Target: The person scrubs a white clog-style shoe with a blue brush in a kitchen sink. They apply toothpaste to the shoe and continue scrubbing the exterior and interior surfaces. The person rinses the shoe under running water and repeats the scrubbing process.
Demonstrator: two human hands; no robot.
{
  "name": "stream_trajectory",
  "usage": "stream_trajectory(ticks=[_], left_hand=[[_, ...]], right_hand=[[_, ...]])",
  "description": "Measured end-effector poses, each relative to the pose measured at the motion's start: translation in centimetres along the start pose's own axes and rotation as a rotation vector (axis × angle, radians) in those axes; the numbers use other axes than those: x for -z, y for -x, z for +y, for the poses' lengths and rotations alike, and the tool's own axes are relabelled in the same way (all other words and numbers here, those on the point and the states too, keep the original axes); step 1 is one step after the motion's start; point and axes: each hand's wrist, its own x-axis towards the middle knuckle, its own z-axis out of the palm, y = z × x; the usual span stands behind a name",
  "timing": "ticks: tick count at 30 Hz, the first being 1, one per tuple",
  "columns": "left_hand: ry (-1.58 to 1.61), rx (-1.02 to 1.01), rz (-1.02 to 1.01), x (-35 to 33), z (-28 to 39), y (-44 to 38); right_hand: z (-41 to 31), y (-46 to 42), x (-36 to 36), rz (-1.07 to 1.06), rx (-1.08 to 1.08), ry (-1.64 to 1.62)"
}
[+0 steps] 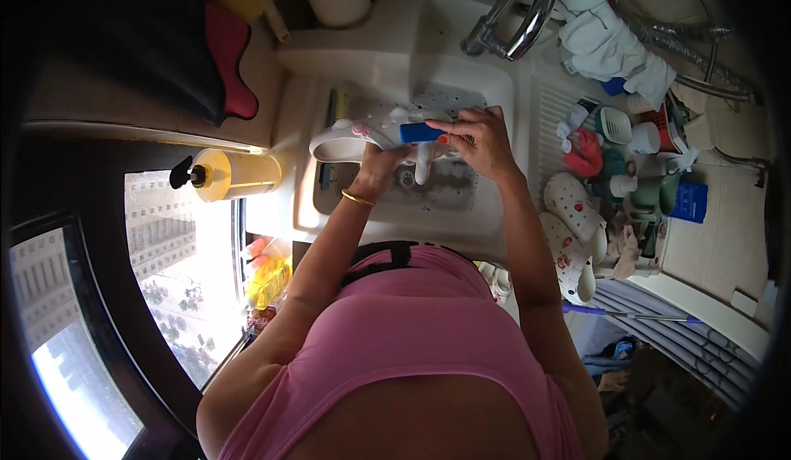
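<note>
My left hand [377, 173] grips a white slipper [330, 142] with a pink bow on its strap, held over a white sink [300, 179]. White foam clings to the slipper and partly hides its right end. In my right hand [485, 142] is a blue-backed scrub brush [421, 132], held against or just above the slipper; its bristles are mostly hidden. Soapy water [451, 188] lies in the basin beneath both hands. A second brush with pale yellow bristles [340, 105] rests at the basin's far left.
A chrome faucet [519, 21] rises behind the basin. At left, a yellow pump bottle [238, 174] lies near an open-looking window [185, 262]. White clogs [571, 207], several bottles and a green cup [647, 191] crowd the right drainboard. A white cloth [609, 40] hangs by the pipes.
</note>
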Motion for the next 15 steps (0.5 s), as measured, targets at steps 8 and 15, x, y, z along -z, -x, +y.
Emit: stream_trajectory(ticks=[8,15], left_hand=[[0.008,0.009,-0.003,-1.0,0.9,0.5],[-0.004,-0.044,-0.044,-0.9,0.5,-0.3]], right_hand=[[-0.3,0.3,-0.6,0.029,-0.006,0.024],[-1.0,0.0,0.0,0.065,0.092,0.06]])
